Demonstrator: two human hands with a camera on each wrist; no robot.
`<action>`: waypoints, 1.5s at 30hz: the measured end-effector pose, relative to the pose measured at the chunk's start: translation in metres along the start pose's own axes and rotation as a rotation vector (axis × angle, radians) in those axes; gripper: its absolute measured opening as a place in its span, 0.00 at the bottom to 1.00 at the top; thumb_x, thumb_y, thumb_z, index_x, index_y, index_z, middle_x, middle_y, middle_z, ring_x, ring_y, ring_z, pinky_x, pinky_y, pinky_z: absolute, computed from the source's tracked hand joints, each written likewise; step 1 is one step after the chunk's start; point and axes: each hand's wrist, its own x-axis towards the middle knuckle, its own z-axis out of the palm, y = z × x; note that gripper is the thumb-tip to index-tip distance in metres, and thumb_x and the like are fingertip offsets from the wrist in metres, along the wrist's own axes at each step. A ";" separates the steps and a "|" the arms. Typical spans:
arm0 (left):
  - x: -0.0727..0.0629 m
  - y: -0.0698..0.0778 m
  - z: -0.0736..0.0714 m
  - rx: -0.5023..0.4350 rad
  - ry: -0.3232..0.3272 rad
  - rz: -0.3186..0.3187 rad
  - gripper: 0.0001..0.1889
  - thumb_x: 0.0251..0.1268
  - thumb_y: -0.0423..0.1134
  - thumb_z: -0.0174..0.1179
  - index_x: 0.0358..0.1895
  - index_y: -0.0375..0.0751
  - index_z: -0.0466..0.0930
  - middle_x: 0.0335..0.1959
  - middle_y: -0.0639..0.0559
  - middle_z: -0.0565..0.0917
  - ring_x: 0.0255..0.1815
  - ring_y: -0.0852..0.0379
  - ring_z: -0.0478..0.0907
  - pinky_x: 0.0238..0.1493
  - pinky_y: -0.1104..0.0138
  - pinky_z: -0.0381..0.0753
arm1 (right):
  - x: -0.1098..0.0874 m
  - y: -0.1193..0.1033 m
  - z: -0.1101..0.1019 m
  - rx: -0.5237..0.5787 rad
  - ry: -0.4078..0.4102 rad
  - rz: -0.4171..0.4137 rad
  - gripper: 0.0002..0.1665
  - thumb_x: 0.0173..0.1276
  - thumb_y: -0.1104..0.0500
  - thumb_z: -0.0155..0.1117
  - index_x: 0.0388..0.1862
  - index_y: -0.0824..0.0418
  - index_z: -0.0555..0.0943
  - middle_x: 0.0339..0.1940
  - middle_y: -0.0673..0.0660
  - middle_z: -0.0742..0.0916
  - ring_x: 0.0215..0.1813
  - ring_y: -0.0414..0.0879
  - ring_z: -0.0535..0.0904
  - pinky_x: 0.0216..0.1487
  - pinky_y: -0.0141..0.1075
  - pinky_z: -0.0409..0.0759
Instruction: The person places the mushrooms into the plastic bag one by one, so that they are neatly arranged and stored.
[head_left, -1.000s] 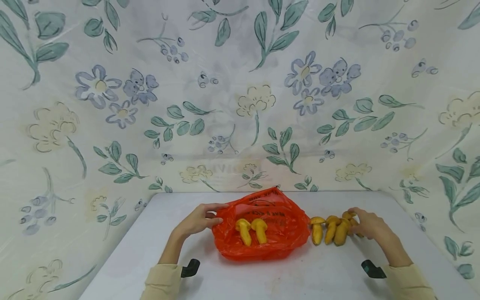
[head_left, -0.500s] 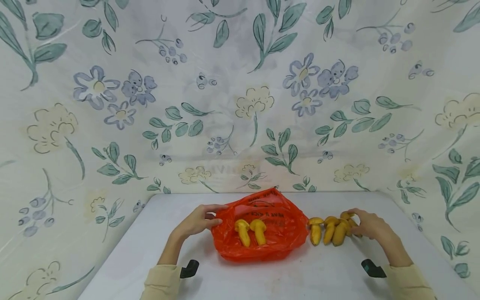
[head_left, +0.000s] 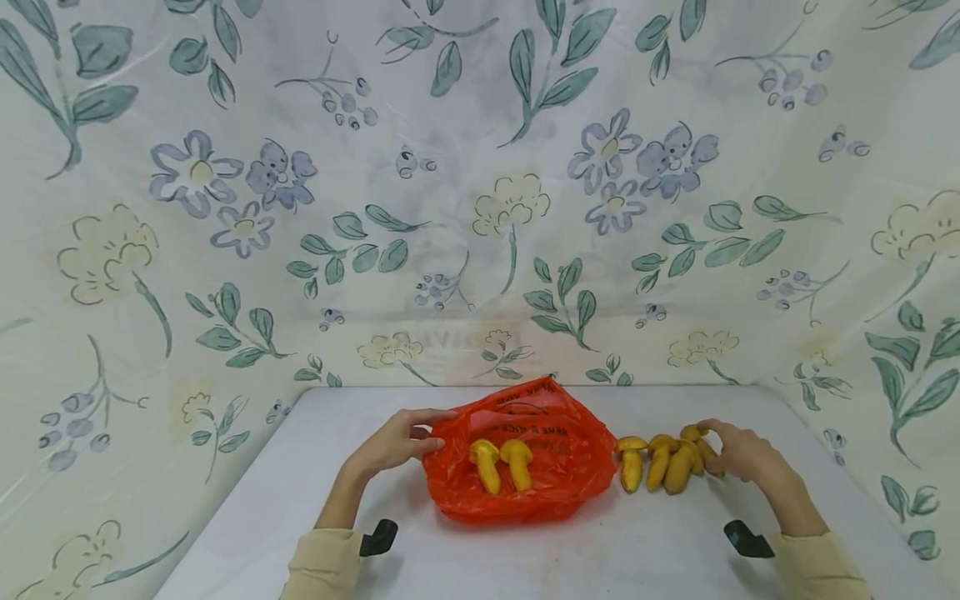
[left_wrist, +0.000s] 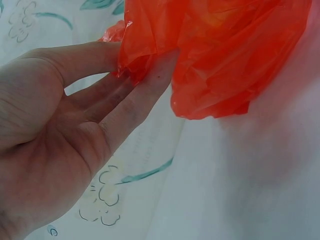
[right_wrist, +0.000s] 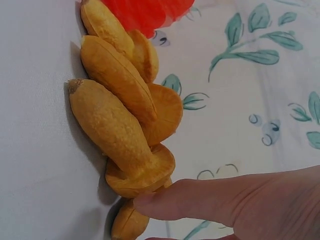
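An open red plastic bag (head_left: 570, 467) with dark print lies mid-table in the head view. Two yellow mushrooms (head_left: 487, 467) show in its mouth. My left hand (head_left: 397, 442) pinches the bag's left edge between thumb and fingers; the left wrist view has the red film (left_wrist: 215, 75) running between them. To the right of the bag, several yellow-brown mushrooms (head_left: 632, 467) lie side by side, caps away from me. At the row's right end my right hand (head_left: 742, 454) grips a mushroom (right_wrist: 131, 223), partly hidden by the thumb (right_wrist: 175, 200) and a neighbouring mushroom (right_wrist: 112, 130).
The white table (head_left: 570, 558) runs back to a hanging floral cloth (head_left: 450, 250). The leftmost mushroom of the row is close against the bag's right edge. Dark wrist mounts (head_left: 380, 537) sit at both cuffs.
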 end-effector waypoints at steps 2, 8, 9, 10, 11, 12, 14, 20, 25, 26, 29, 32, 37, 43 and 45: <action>0.001 -0.001 0.000 0.001 -0.001 -0.002 0.24 0.68 0.36 0.60 0.67 0.41 0.73 0.60 0.37 0.79 0.46 0.52 0.83 0.41 0.63 0.88 | 0.000 0.001 0.000 0.006 -0.004 0.003 0.37 0.62 0.62 0.65 0.69 0.68 0.65 0.55 0.78 0.78 0.34 0.52 0.76 0.32 0.42 0.81; 0.003 -0.002 -0.001 0.002 0.004 -0.005 0.24 0.68 0.36 0.60 0.67 0.42 0.73 0.60 0.38 0.80 0.44 0.54 0.84 0.40 0.63 0.88 | 0.001 0.003 0.001 0.013 0.002 0.002 0.39 0.61 0.62 0.67 0.69 0.68 0.63 0.47 0.72 0.81 0.33 0.51 0.75 0.31 0.41 0.80; 0.003 -0.002 -0.001 0.003 0.005 -0.006 0.24 0.68 0.36 0.60 0.67 0.42 0.73 0.60 0.38 0.80 0.45 0.53 0.84 0.40 0.63 0.88 | 0.001 0.003 0.001 0.013 0.003 0.002 0.39 0.61 0.62 0.67 0.69 0.67 0.64 0.48 0.73 0.81 0.33 0.51 0.76 0.31 0.41 0.81; 0.003 -0.002 -0.001 0.004 0.005 -0.005 0.24 0.68 0.36 0.60 0.67 0.42 0.73 0.60 0.38 0.80 0.45 0.53 0.84 0.40 0.63 0.88 | 0.001 0.003 0.001 0.011 0.005 0.003 0.39 0.61 0.62 0.67 0.69 0.67 0.64 0.50 0.74 0.80 0.33 0.51 0.76 0.31 0.42 0.81; 0.003 -0.002 0.000 0.001 0.006 -0.013 0.24 0.68 0.36 0.61 0.67 0.43 0.74 0.60 0.39 0.80 0.46 0.52 0.84 0.41 0.63 0.88 | 0.002 0.003 0.001 0.010 0.007 0.001 0.39 0.61 0.62 0.67 0.69 0.67 0.64 0.51 0.75 0.80 0.34 0.51 0.76 0.31 0.42 0.81; 0.003 -0.002 0.000 0.002 0.004 -0.014 0.24 0.68 0.36 0.61 0.67 0.44 0.74 0.60 0.39 0.80 0.46 0.52 0.83 0.41 0.63 0.88 | 0.002 0.003 0.001 0.008 0.008 -0.002 0.39 0.61 0.62 0.67 0.69 0.67 0.64 0.53 0.76 0.79 0.34 0.52 0.77 0.31 0.42 0.81; 0.003 -0.002 0.000 0.000 0.003 -0.020 0.24 0.68 0.36 0.61 0.67 0.45 0.74 0.61 0.39 0.80 0.47 0.51 0.83 0.41 0.63 0.88 | 0.003 0.003 0.001 0.002 0.011 -0.004 0.38 0.60 0.62 0.67 0.69 0.67 0.64 0.57 0.78 0.77 0.35 0.53 0.77 0.32 0.43 0.81; 0.004 -0.003 0.000 0.006 0.001 -0.008 0.24 0.68 0.36 0.60 0.67 0.44 0.74 0.60 0.39 0.80 0.47 0.51 0.83 0.41 0.63 0.88 | 0.002 0.003 0.002 0.002 0.011 -0.001 0.39 0.61 0.62 0.67 0.69 0.67 0.64 0.54 0.77 0.78 0.35 0.53 0.77 0.31 0.42 0.81; 0.003 -0.004 0.001 0.016 0.002 -0.016 0.24 0.68 0.37 0.61 0.67 0.44 0.74 0.61 0.39 0.80 0.47 0.51 0.83 0.41 0.63 0.88 | 0.000 0.003 0.002 0.010 0.009 -0.010 0.39 0.60 0.62 0.67 0.69 0.67 0.65 0.53 0.76 0.79 0.34 0.52 0.76 0.30 0.41 0.79; 0.003 -0.004 0.001 0.018 0.004 -0.018 0.24 0.68 0.37 0.61 0.67 0.44 0.74 0.61 0.39 0.80 0.47 0.51 0.83 0.41 0.63 0.88 | 0.000 0.003 0.002 0.011 0.008 -0.009 0.39 0.60 0.62 0.67 0.69 0.67 0.65 0.54 0.77 0.79 0.34 0.52 0.76 0.31 0.41 0.80; 0.004 -0.003 0.001 0.021 0.007 -0.019 0.24 0.68 0.37 0.61 0.67 0.44 0.74 0.60 0.39 0.80 0.46 0.52 0.83 0.41 0.64 0.88 | 0.000 0.003 0.001 0.020 0.000 0.003 0.39 0.61 0.62 0.67 0.69 0.67 0.64 0.55 0.78 0.78 0.35 0.52 0.76 0.32 0.43 0.81; 0.004 -0.002 0.001 0.022 0.006 -0.015 0.24 0.68 0.37 0.61 0.67 0.43 0.73 0.60 0.39 0.80 0.46 0.51 0.83 0.41 0.63 0.88 | 0.001 0.003 0.001 0.020 0.000 0.005 0.39 0.61 0.63 0.67 0.69 0.67 0.63 0.57 0.78 0.77 0.35 0.52 0.76 0.32 0.43 0.81; 0.004 -0.004 0.001 0.015 0.010 -0.029 0.24 0.68 0.38 0.61 0.67 0.45 0.74 0.61 0.41 0.80 0.47 0.51 0.83 0.41 0.63 0.88 | 0.002 0.001 0.003 0.007 -0.003 0.002 0.38 0.61 0.64 0.66 0.69 0.67 0.64 0.60 0.80 0.74 0.36 0.54 0.77 0.32 0.42 0.80; 0.003 -0.005 0.002 0.014 0.011 -0.021 0.24 0.68 0.38 0.61 0.67 0.46 0.74 0.61 0.41 0.80 0.47 0.51 0.83 0.41 0.63 0.88 | 0.003 0.002 0.004 -0.002 0.004 -0.008 0.38 0.62 0.64 0.64 0.70 0.67 0.62 0.57 0.79 0.76 0.34 0.52 0.76 0.30 0.40 0.80; 0.003 -0.004 0.002 0.015 0.012 -0.019 0.24 0.68 0.37 0.61 0.66 0.46 0.74 0.61 0.41 0.80 0.47 0.51 0.83 0.41 0.63 0.88 | 0.003 0.003 0.006 -0.009 0.011 -0.016 0.38 0.62 0.63 0.64 0.70 0.67 0.62 0.54 0.78 0.78 0.33 0.51 0.76 0.30 0.39 0.79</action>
